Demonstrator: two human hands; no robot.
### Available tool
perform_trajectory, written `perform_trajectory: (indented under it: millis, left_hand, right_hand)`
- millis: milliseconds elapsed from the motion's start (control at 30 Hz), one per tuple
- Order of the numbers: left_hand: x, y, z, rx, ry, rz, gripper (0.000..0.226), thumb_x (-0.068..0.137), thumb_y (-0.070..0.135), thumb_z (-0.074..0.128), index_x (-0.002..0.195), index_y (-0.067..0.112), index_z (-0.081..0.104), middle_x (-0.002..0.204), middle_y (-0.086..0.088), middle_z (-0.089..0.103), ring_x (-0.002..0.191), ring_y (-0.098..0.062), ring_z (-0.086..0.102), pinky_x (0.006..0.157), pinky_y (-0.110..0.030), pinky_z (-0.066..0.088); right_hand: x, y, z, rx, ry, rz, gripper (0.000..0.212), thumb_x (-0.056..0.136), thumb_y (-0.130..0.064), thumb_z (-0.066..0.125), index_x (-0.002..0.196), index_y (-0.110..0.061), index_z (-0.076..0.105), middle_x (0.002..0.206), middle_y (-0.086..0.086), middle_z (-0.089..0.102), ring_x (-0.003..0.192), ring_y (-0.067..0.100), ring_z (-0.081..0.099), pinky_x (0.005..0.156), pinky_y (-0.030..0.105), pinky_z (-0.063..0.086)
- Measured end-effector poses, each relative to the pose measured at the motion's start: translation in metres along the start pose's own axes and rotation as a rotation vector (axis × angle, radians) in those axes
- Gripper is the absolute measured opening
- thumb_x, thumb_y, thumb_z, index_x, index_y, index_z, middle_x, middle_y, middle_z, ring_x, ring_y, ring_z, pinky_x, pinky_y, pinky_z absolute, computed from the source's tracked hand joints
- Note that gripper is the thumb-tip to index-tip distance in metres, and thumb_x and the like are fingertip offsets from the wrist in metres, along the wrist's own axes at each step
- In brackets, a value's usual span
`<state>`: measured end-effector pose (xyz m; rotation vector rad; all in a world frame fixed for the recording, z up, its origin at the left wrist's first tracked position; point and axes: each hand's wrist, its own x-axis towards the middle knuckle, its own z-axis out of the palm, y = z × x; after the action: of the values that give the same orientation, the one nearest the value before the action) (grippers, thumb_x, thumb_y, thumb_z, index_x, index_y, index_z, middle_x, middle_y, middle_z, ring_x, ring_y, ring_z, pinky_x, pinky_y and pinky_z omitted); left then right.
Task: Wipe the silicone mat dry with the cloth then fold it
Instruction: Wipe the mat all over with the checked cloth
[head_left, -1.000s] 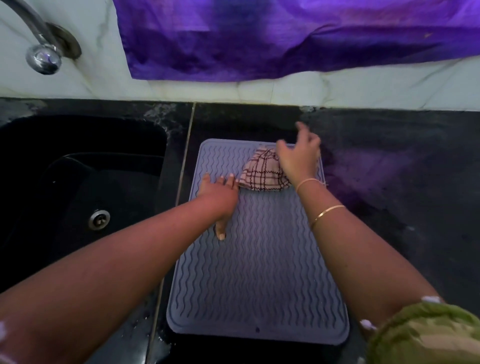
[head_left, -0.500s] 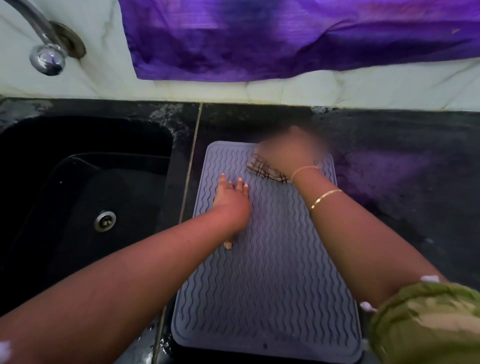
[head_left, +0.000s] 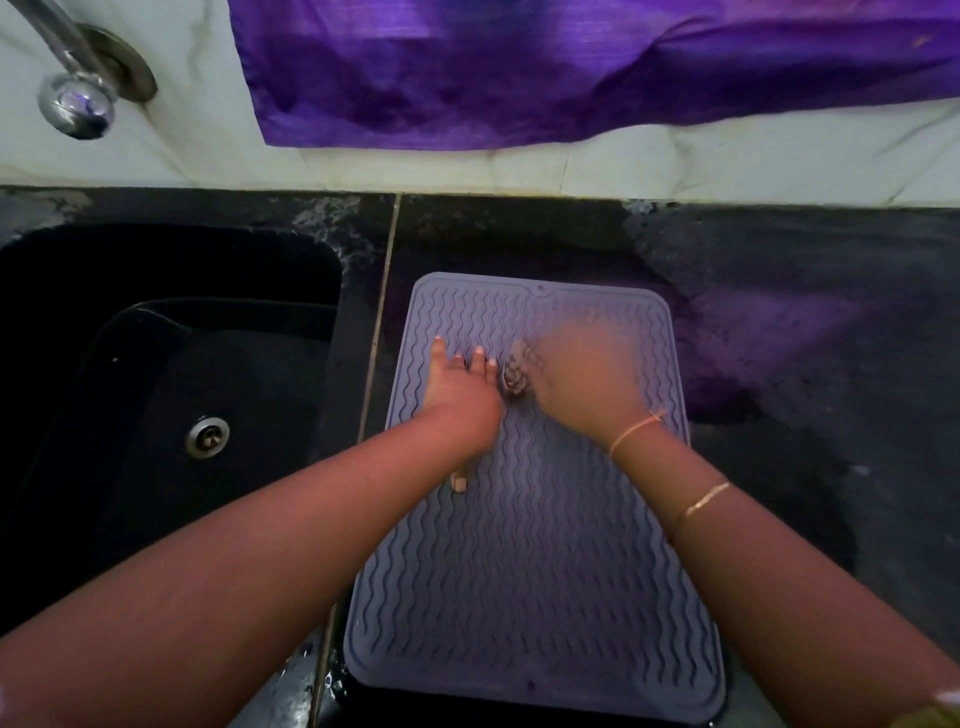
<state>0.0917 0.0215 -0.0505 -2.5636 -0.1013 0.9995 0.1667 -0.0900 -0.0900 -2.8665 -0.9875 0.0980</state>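
Note:
A grey silicone mat (head_left: 540, 587) with wavy ridges lies flat on the black counter, right of the sink. My left hand (head_left: 460, 397) rests flat on the mat's upper left part, fingers straight, thumb pointing back toward me. My right hand (head_left: 582, 384) is blurred by motion just right of it and covers a checked cloth (head_left: 514, 382), of which only a small bunched corner shows between the two hands. Whether the right fingers curl round the cloth or press it flat is lost in the blur.
A black sink (head_left: 171, 395) with a metal drain (head_left: 208, 436) lies to the left. A chrome tap (head_left: 78, 104) sits on the back wall, where a purple cloth (head_left: 571, 67) hangs. Wet black counter (head_left: 810, 364) spreads to the right.
My right hand has dragged the cloth from the mat's far right corner toward the middle, close to my left hand. The left hand has stayed pressed on the mat.

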Motion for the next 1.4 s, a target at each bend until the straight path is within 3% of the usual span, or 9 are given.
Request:
perform_trajectory:
  millis: [167,267,367,500,733,867,967,1100,1400]
  left_hand:
    - [0.003,-0.001,0.002,0.031,0.018,0.008,0.087,0.091,0.025,0.056,0.149,0.003,-0.005,0.157,-0.018,-0.004,0.145,-0.035,0.008,0.112,-0.059,-0.004]
    - [0.006,-0.004,0.004,0.099,0.032,0.028,0.088,0.091,0.028,0.056,0.148,0.001,-0.005,0.157,-0.021,-0.003,0.144,-0.036,0.013,0.112,-0.058,-0.006]
    - [0.008,-0.008,0.009,0.140,0.083,0.060,0.077,0.095,0.024,0.048,0.149,0.001,-0.001,0.157,-0.021,0.001,0.143,-0.036,0.018,0.112,-0.058,-0.005]
    - [0.007,-0.010,0.010,0.128,0.107,0.058,0.072,0.096,0.021,0.045,0.149,0.002,0.001,0.157,-0.020,0.003,0.142,-0.034,0.020,0.111,-0.059,-0.005]
    - [0.008,-0.011,0.013,0.085,0.129,0.043,0.092,0.087,0.034,0.062,0.150,0.003,0.002,0.158,-0.018,0.004,0.141,-0.031,0.025,0.112,-0.059,-0.004]
    - [0.011,-0.011,0.016,0.095,0.151,0.043,0.095,0.085,0.036,0.064,0.150,0.003,0.002,0.158,-0.018,0.005,0.140,-0.031,0.028,0.112,-0.060,-0.003]
    - [0.011,-0.013,0.014,0.081,0.149,0.045,0.096,0.084,0.041,0.064,0.150,0.007,0.004,0.158,-0.017,0.005,0.140,-0.029,0.029,0.112,-0.061,-0.004]
    - [0.015,-0.016,0.013,0.124,0.136,0.050,0.117,0.070,0.061,0.069,0.151,0.010,0.002,0.158,-0.014,0.003,0.142,-0.026,0.024,0.111,-0.063,-0.002]
    - [0.014,-0.015,0.014,0.110,0.182,0.015,0.097,0.083,0.041,0.066,0.150,0.007,0.005,0.158,-0.014,0.007,0.140,-0.028,0.029,0.112,-0.062,0.001]
  right_hand:
    - [0.035,0.011,-0.017,0.201,-0.005,0.108,0.043,0.089,-0.048,0.041,0.120,-0.024,0.057,0.113,0.009,0.054,0.107,0.031,0.053,0.091,0.053,0.043]
    - [0.059,0.007,-0.014,0.062,-0.045,0.196,0.053,0.087,-0.053,0.042,0.127,-0.019,0.050,0.126,0.012,0.046,0.118,0.035,0.045,0.091,0.054,0.038]
    - [0.056,0.002,-0.008,-0.069,-0.110,0.148,0.063,0.084,-0.060,0.044,0.131,-0.017,0.046,0.128,0.013,0.045,0.115,0.036,0.049,0.092,0.054,0.036]
    - [0.017,0.001,-0.007,-0.042,-0.117,0.057,0.057,0.084,-0.053,0.045,0.131,-0.020,0.044,0.124,0.010,0.048,0.109,0.034,0.053,0.091,0.053,0.036]
    - [-0.086,-0.011,0.001,-0.079,-0.089,-0.132,0.052,0.077,-0.053,0.046,0.116,-0.019,0.053,0.107,0.004,0.052,0.092,0.026,0.057,0.072,0.035,0.028]
    - [-0.091,-0.001,-0.009,0.117,-0.191,-0.112,0.059,0.072,-0.061,0.043,0.117,-0.026,0.057,0.102,0.001,0.052,0.094,0.025,0.058,0.077,0.035,0.037]
    - [-0.051,0.002,-0.020,0.245,-0.025,-0.028,0.052,0.078,-0.051,0.052,0.124,-0.026,0.052,0.106,0.005,0.055,0.098,0.027,0.057,0.079,0.036,0.043]
    - [0.002,-0.007,-0.023,0.116,-0.119,0.059,0.051,0.084,-0.037,0.053,0.133,-0.028,0.043,0.129,0.008,0.053,0.117,0.034,0.050,0.096,0.051,0.040]
    - [-0.100,-0.024,-0.008,-0.007,-0.085,-0.138,0.047,0.082,-0.030,0.055,0.128,-0.020,0.049,0.119,0.005,0.057,0.109,0.027,0.055,0.097,0.042,0.033]
